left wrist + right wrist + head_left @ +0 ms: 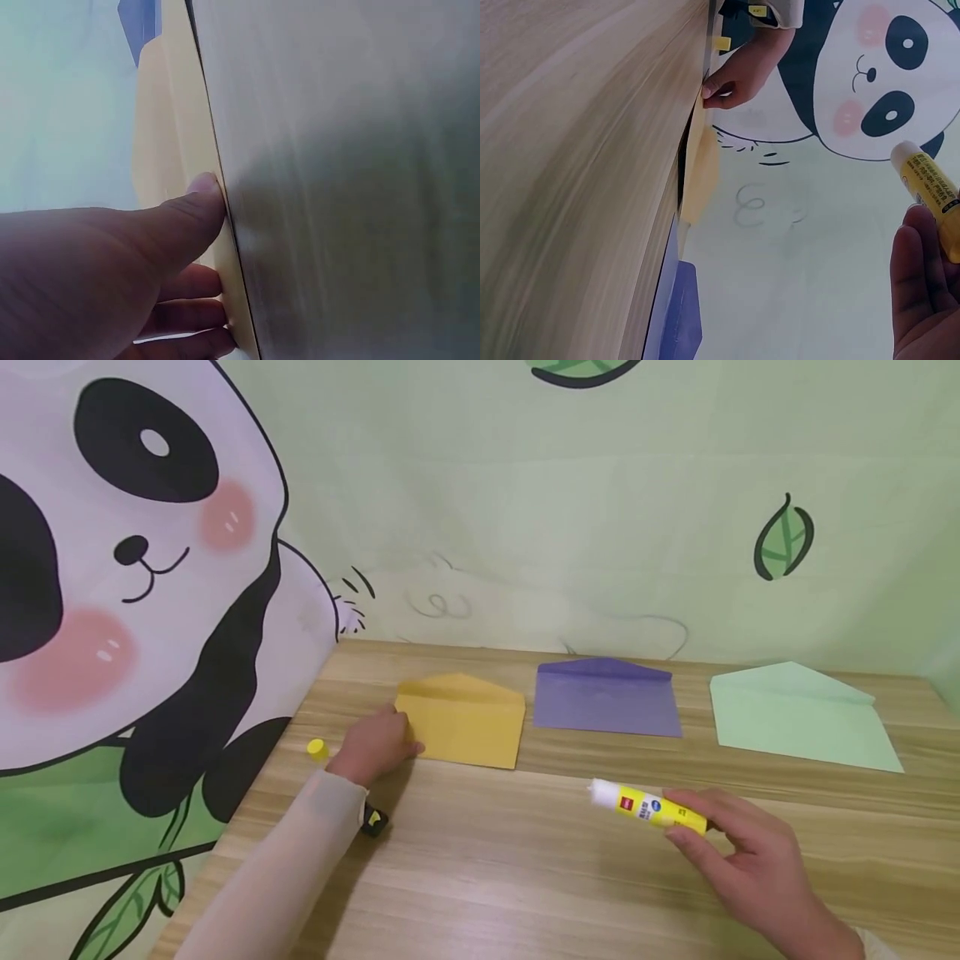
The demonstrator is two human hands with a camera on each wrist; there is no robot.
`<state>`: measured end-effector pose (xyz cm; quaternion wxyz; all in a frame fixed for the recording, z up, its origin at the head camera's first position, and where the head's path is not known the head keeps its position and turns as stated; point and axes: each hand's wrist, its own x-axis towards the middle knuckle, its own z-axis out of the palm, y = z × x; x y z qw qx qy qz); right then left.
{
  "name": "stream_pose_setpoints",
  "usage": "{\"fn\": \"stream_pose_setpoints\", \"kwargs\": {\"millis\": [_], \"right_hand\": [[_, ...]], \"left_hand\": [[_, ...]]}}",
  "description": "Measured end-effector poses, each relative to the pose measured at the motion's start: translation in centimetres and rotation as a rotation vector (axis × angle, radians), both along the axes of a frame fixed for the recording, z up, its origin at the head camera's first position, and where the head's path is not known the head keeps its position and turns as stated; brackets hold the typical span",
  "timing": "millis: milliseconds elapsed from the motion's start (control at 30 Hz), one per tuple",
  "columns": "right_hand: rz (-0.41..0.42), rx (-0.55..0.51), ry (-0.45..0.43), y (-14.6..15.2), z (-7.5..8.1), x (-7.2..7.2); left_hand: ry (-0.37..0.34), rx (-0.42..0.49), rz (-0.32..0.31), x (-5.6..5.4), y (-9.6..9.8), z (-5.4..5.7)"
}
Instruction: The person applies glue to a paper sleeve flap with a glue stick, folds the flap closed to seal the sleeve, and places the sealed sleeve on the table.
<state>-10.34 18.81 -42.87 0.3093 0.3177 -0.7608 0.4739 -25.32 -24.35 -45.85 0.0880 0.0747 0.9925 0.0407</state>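
Observation:
My left hand [375, 745] is at the left side of a yellow envelope [468, 731], its thumb on the paper near the lower left corner. In the right wrist view, thumb and fingers pinch that edge, and a dark gap shows under the envelope. My right hand [757, 856] holds a yellow glue stick [652, 807] between thumb and fingers above the table. Its uncapped white end points left. A yellow cap [317, 749] stands on the table left of my left hand. The yellow envelope's flap is unfolded, pointing away from me.
A purple envelope [607, 706] and a pale green envelope [802, 718] lie in a row to the right, flaps raised. The wooden table [480, 877] meets a green backdrop [525, 527] with a printed panda. A black strapped device [373, 820] sits at my left wrist.

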Motion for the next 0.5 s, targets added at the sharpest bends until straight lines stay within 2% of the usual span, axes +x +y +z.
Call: {"fn": "stream_pose_setpoints", "kwargs": {"millis": [167,400,500], "right_hand": [[-0.007,0.001,-0.031,0.3,0.0,0.1],[-0.010,0.000,-0.048,0.4,0.1,0.2],[-0.011,-0.003,-0.053,0.4,0.1,0.3]], "left_hand": [[0.041,-0.033,-0.049,1.2,0.0,0.1],[0.010,0.000,-0.016,2.5,0.2,0.2],[0.012,0.005,-0.026,3.4,0.6,0.3]]}}
